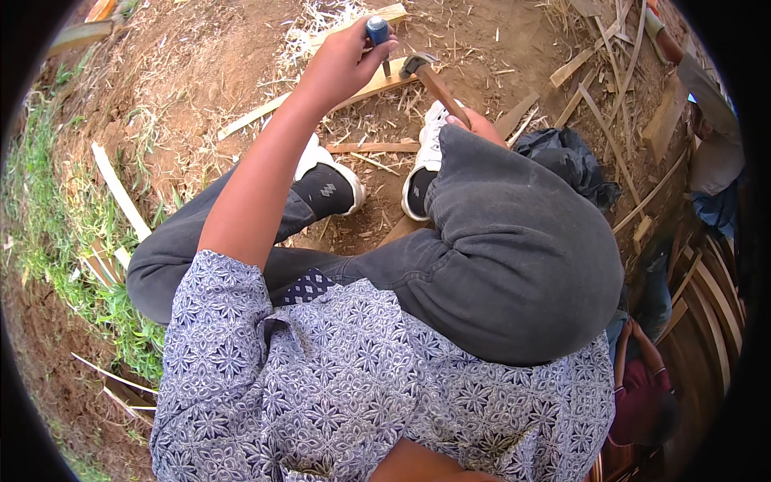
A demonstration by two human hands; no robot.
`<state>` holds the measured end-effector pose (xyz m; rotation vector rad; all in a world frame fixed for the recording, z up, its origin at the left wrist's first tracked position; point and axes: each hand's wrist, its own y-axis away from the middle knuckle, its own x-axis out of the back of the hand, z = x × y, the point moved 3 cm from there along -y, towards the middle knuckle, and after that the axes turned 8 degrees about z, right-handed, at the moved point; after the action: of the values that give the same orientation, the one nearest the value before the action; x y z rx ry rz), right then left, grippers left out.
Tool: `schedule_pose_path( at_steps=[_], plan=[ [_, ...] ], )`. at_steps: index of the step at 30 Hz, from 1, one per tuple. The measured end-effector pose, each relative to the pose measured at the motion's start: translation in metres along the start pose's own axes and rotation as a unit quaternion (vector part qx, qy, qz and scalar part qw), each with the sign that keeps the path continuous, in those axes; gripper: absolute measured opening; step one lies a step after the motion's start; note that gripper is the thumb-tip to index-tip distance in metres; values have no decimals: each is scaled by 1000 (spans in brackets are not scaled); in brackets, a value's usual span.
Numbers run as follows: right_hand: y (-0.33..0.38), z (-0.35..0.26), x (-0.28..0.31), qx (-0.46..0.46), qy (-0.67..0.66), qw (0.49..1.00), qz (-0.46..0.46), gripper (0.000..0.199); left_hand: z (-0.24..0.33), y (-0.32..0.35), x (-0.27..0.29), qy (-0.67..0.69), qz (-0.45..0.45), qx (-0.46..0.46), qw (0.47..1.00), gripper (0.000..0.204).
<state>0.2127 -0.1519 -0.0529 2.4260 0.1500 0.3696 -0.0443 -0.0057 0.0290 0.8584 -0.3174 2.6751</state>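
My left hand [344, 64] is closed round the blue handle of a chisel [377, 32], which has a metal cap on top. The chisel stands nearly upright, its blade down at a pale wooden board [365, 90] lying on the ground between and beyond my feet. My right hand [479, 126], partly hidden behind my raised knee, grips the wooden handle of a claw hammer [442, 87]. The hammer's steel head is low over the board, just right of the chisel blade; whether it touches the board I cannot tell.
My white shoes [430, 140] flank a thin wood strip [373, 148]. Wood shavings [321, 24] litter the dirt. A black plastic bag [566, 161] lies right of my knee, near scattered wood offcuts [574, 66]. Other people [715, 153] are at the right edge. Grass [72, 233] grows left.
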Motion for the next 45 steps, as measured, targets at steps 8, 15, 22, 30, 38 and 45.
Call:
schedule_pose_path(
  at_steps=[8,15,22,30,38,45],
  plan=[
    [0,4,-3,-22,-11,1000,3,41,-2,-2,-1,-19,-10,6,1000,30],
    [1,2,-2,-11,-7,1000,-3,41,0,-2,-1,-28,-9,0,1000,30],
    [1,5,-5,12,-17,1000,9,40,2,-2,-5,-29,-8,16,999,31],
    [3,2,-5,-7,-36,999,12,39,-1,-9,-16,-50,-47,38,997,31],
    [37,-72,60,80,-106,986,105,35,-4,-17,-19,-46,-59,24,997,32],
    [65,-135,86,260,-146,951,77,35,0,-17,-18,-49,-46,11,998,31]
  ],
)
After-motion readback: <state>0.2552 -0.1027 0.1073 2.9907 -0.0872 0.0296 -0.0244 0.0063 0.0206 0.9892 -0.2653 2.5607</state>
